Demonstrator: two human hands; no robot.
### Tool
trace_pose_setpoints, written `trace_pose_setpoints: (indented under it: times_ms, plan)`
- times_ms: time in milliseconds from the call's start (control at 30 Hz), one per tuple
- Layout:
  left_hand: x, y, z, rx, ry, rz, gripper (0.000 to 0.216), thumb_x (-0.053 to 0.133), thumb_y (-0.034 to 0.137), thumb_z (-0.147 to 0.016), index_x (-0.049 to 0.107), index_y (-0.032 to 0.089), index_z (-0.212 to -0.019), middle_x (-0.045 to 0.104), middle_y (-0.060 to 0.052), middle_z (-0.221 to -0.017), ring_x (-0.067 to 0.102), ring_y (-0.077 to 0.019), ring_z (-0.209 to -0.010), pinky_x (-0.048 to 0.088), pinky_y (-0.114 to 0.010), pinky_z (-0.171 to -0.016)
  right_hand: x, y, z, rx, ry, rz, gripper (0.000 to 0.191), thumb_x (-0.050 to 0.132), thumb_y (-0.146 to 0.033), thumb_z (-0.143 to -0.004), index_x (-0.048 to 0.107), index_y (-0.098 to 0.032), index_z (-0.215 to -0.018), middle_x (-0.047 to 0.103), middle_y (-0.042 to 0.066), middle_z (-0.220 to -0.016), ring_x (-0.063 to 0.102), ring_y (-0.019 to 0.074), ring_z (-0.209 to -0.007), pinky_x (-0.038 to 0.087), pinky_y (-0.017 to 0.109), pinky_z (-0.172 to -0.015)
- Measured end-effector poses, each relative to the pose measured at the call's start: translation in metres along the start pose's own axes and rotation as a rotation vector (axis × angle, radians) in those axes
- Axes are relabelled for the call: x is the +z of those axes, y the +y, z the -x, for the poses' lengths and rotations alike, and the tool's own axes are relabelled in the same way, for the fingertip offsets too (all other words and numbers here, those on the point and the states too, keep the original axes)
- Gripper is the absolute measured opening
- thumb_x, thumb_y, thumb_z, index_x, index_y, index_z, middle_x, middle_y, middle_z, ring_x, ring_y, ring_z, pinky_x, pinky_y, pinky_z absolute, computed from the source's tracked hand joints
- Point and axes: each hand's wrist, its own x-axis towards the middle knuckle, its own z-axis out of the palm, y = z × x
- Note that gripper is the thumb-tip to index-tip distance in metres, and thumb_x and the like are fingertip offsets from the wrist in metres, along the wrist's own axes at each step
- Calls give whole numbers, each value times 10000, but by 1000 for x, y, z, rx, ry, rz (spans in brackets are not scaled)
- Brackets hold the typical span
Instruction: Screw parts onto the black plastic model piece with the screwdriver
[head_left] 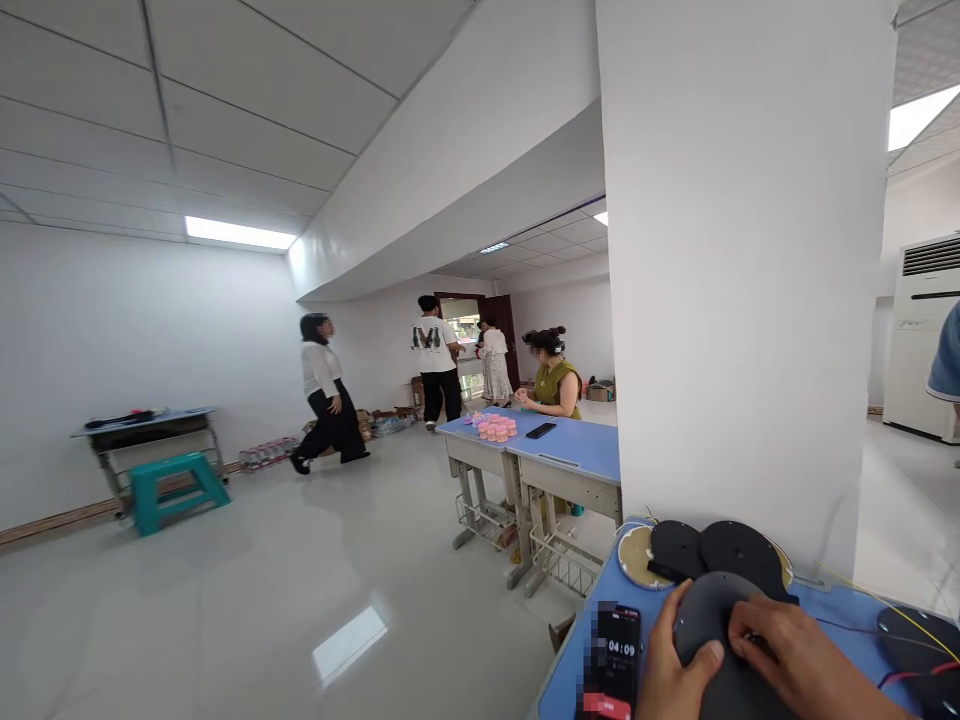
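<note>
My left hand (677,665) and my right hand (795,655) both rest on a dark round disc (712,625) at the near edge of a blue desk (592,640). The left thumb presses on the disc's left side; the right fingers curl over its top. Behind it lie two more black discs (705,552) on a pale round plate (634,557). A black timer (619,655) reading 04:09 lies just left of my left hand.
A wide white pillar (742,270) stands right behind the desk. Further back are two blue desks (555,445) with pink round objects (496,428), a phone, and a seated person. Several people stand near a far door. A teal stool (176,490) stands at left.
</note>
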Motion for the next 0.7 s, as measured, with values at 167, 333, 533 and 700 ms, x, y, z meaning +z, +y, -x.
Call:
trace_pose_setpoints:
  times_ms: [167, 333, 533, 700]
  plan:
    - [-6, -19, -1, 38, 31, -467, 819, 590, 96, -641, 449, 91, -1447, 452, -131, -1537, 360, -256, -1451, 261, -328, -1195, -19, -17, -3, 65, -15, 51, 224, 437, -193, -910, 598, -208, -754, 658, 56, -777, 617, 207, -711, 443, 317, -656]
    - [-13, -48, 0, -128, 112, -484, 661, 584, 130, -659, 555, -5, -1306, 573, -223, -1405, 508, -306, -1341, 358, -352, -1146, -40, -29, -4, 151, -41, -8, 198, 497, -135, -864, 642, -204, -748, 678, 36, -773, 616, 190, -718, 441, 297, -677]
    - [-19, -49, 5, -136, 77, -368, 681, 641, 194, -617, 551, 21, -1270, 556, -235, -1418, 471, -306, -1377, 359, -344, -1152, -39, -26, -5, 177, -72, -155, 169, 535, -122, -814, 658, -192, -722, 684, 37, -783, 612, 184, -725, 444, 299, -677]
    - [-17, -52, 7, -252, 119, -57, 579, 713, 207, -598, 579, 132, -1155, 662, -190, -1288, 604, -319, -1244, 490, -374, -1038, -39, -9, -4, 184, -115, -369, 105, 598, -235, -815, 673, -204, -748, 705, 11, -779, 629, 175, -741, 475, 289, -682]
